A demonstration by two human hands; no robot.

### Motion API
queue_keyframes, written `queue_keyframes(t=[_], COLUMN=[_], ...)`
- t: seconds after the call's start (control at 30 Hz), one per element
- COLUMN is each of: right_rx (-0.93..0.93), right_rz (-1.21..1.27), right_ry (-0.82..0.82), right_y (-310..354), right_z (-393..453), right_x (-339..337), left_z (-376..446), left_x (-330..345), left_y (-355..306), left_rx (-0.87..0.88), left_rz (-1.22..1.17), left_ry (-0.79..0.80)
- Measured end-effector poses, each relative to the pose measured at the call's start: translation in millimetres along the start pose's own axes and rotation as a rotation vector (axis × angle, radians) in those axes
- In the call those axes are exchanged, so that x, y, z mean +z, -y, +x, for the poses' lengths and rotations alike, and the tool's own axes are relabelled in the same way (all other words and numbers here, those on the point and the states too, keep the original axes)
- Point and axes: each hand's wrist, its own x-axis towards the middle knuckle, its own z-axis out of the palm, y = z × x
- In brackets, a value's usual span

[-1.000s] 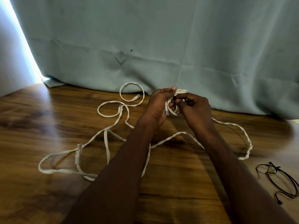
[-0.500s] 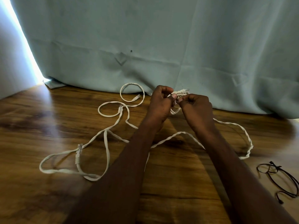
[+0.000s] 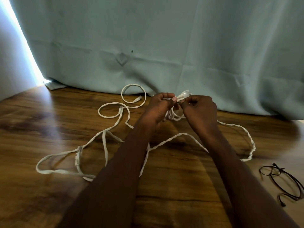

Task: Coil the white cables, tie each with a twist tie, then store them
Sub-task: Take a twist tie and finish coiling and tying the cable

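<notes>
Nearest on the wooden surface (image 3: pixel 172 186), loose white cable (image 3: pixel 105 148) sprawls, light and floppy, apt to spring open. Beyond, the left hand (image 3: pixel 158 106) and right hand (image 3: pixel 199 108) pinch a small coil (image 3: pixel 174 115), best gripped across its gathered loops.

bare wood table (image 3: pixel 181 186) near front, loose white cables (image 3: pixel 105 145) sprawled left, black ties (image 3: pixel 286 183) right, curtain (image 3: pixel 164 46) behind

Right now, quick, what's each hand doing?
Left hand: closed, fingers pinching the small white cable coil.
Right hand: closed, fingers curled on the same coil; a twist tie there cannot be told.
</notes>
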Motion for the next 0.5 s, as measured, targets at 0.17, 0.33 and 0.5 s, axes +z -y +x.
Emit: queue_keyframes(t=[0.17,0.33,0.5], right_rx=[-0.016,0.050,0.027], right_rz=[-0.105,-0.101,-0.144], right_ry=[-0.015,-0.058,-0.066], right_y=[-6,-11,-14], right_z=[2,5,5], right_x=[2,8,2], left_z=[-6,-10,-15], left_x=[13,13,16], left_y=[-8,-12,-12], left_rx=[-0.051,-0.075,0.009], left_rz=[-0.207,-0.234,-0.082], left_ry=[0.074,0.146,0.192])
